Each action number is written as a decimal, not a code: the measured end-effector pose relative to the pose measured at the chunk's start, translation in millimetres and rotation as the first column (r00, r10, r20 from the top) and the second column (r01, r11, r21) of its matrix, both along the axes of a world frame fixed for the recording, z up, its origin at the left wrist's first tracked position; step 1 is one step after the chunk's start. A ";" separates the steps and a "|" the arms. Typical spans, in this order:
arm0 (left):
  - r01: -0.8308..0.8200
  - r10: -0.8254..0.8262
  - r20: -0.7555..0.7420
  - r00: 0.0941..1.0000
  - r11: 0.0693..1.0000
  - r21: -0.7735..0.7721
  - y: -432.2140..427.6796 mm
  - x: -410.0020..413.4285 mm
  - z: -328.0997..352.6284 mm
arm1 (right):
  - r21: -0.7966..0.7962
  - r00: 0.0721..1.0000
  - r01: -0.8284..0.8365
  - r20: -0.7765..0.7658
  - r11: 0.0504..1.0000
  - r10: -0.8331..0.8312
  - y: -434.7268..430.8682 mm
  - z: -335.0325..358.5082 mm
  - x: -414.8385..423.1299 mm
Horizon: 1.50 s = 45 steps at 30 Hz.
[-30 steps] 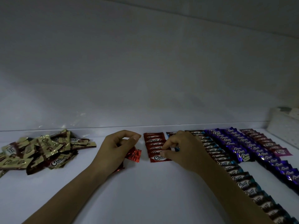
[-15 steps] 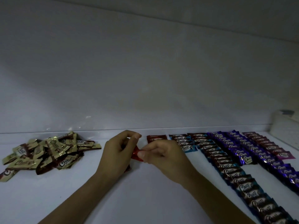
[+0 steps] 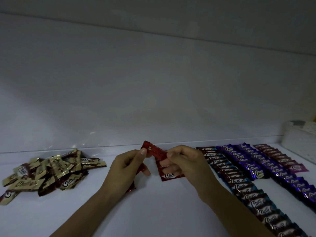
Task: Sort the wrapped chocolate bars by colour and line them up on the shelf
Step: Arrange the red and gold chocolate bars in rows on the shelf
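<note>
The shelf (image 3: 160,212) is white and dimly lit, with a plain pale back wall (image 3: 153,79) rising behind it. I hold one red bar (image 3: 154,151) in the air between my hands. My left hand (image 3: 126,170) pinches its far crimped end between thumb and forefinger, and my right hand (image 3: 186,165) pinches the other end. The lower fingers of my left hand curl round more red foil (image 3: 140,169) that pokes out below my palm, which I take to be spare bars of the same colour.

I judge the bar to be very light. Its glossy wrapper looks slick and crinkly, and the chocolate inside is probably stiff enough to snap if bent. The flat crimped ends seem the safest place to grip, with a gentle pinch and no twisting.

The short red row (image 3: 171,175) lies on the shelf just beneath my right hand's fingers, its nearest wrapper face up. To the right of that hand run the blue-edged row (image 3: 239,183), the purple rows (image 3: 246,159) and, farthest out, the pink row (image 3: 273,154). Well off to the left of my left hand sits the gold pile (image 3: 47,170), loose and unsorted.
</note>
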<state>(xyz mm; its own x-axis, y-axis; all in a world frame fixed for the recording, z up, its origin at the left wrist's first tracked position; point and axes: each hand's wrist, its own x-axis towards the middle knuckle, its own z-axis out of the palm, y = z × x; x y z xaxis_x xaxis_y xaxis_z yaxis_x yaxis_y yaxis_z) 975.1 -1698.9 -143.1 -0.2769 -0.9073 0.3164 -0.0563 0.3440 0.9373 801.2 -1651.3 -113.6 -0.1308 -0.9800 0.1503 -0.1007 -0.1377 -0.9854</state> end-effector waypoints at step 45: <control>0.009 -0.010 0.021 1.000 1.000 0.017 -9.0 2.4 -8.9 | -0.127 0.482 -0.083 -0.873 0.988 -0.072 -11.0 -16.4 -36.4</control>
